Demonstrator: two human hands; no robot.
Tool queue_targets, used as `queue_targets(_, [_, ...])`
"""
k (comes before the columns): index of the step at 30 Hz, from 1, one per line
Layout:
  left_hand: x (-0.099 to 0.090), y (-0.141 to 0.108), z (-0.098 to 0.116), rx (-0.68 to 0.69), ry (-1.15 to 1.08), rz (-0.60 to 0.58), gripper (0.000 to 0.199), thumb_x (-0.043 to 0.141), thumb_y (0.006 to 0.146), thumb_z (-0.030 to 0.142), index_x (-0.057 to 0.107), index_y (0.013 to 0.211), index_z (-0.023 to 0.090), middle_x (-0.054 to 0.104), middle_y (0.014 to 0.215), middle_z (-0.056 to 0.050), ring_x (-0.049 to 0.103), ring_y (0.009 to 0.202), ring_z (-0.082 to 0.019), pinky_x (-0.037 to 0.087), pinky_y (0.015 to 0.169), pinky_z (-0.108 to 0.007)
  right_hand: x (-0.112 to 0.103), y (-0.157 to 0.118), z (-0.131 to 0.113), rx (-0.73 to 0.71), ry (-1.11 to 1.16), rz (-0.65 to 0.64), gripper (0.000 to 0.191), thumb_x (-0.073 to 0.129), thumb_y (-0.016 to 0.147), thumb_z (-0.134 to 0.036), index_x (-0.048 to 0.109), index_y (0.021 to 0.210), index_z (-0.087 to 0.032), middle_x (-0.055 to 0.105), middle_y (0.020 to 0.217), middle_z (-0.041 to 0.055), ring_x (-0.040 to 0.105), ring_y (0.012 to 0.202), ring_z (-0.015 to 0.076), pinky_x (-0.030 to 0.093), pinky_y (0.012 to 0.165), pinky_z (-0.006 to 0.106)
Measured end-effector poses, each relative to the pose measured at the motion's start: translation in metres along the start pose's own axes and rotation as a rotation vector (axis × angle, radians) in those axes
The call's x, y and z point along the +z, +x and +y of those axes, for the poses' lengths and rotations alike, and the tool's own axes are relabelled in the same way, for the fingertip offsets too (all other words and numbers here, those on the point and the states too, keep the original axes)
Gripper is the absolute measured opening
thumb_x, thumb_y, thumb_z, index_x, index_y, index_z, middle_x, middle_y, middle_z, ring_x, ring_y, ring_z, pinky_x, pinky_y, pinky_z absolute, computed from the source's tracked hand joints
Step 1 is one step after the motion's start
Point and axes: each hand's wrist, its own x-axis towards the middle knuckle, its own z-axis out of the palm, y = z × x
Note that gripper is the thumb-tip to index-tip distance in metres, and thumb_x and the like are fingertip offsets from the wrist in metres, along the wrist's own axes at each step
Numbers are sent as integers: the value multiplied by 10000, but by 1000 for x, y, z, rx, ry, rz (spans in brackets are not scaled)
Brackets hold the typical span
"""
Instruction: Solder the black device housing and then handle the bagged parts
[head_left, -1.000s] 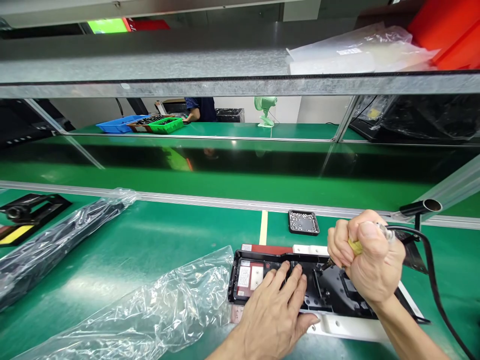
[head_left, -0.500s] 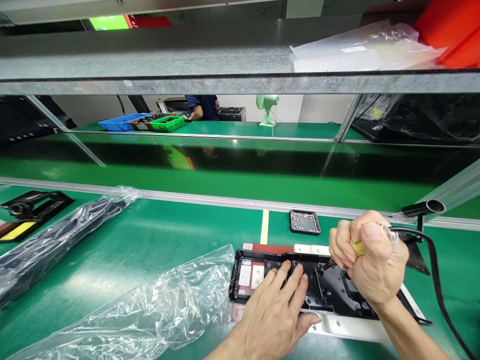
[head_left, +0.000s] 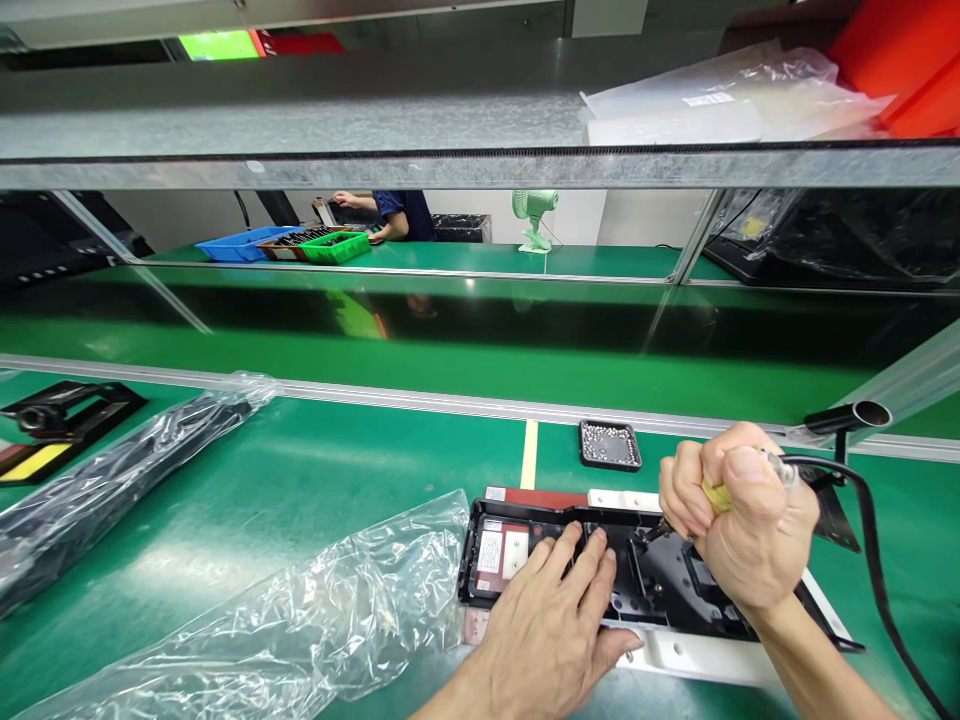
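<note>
A long black plastic housing lies on a white and red fixture at the lower right. Flat on the housing's left half, my left hand has its fingers spread. My right hand is wrapped round a yellow-handled electric screwdriver, a black cable running from its top. The tool's tip points down and left into the middle of the housing; the exact contact point is too small to tell. Behind the housing sits a small black tray of screws.
Clear plastic wrap lies left of the housing. Farther left are a bagged dark part and a black piece. A metal tube juts in at right. Across the bench, a person is near bins and a green fan.
Both my hands are almost unmoved on the housing and screwdriver. Across the bench, the other person's arm has come up, a hand now showing above the bins.
</note>
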Motion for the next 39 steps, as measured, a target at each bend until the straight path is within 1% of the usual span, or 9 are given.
queue_targets(6, [0, 1, 0, -1, 18, 22, 580, 397, 1051, 607, 606, 1375, 174, 576, 1497, 0, 546, 1353, -258, 522, 1005, -382, 0, -1, 0, 14, 3, 10, 332, 574, 995, -359, 458, 721, -214, 395, 484, -60, 333, 382, 85, 288, 348, 199])
queue_targets(10, [1, 2, 0, -12, 25, 25, 583, 428, 1034, 626, 602, 1381, 192, 573, 1500, 17, 538, 1362, -245, 517, 1012, -375, 0, 0, 0, 4, -2, 9, 341, 575, 995, -356, 452, 711, -212, 388, 479, -60, 327, 380, 84, 284, 348, 201])
queue_targets(20, [3, 1, -1, -4, 14, 9, 586, 432, 1034, 623, 588, 1400, 193, 539, 1531, 14, 526, 1374, -247, 511, 1023, -376, 0, 0, 0, 3, -14, 16, 353, 576, 993, -358, 443, 699, -213, 382, 479, -62, 327, 381, 87, 284, 347, 207])
queue_targets(29, [0, 0, 1, 10, 20, -17, 587, 413, 1044, 610, 586, 1407, 181, 529, 1538, 2, 528, 1370, -260, 524, 1014, -380, 0, 0, 0, 14, 6, 10, 345, 575, 993, -362, 449, 707, -217, 383, 482, -62, 327, 386, 87, 285, 350, 206])
queue_targets(39, [2, -1, 1, 8, 24, -22, 589, 404, 1048, 604, 585, 1409, 176, 538, 1533, -4, 522, 1378, -262, 537, 1009, -382, 3, 0, -2, 9, 9, 17, 349, 589, 981, -359, 450, 694, -217, 379, 477, -63, 322, 382, 83, 285, 350, 199])
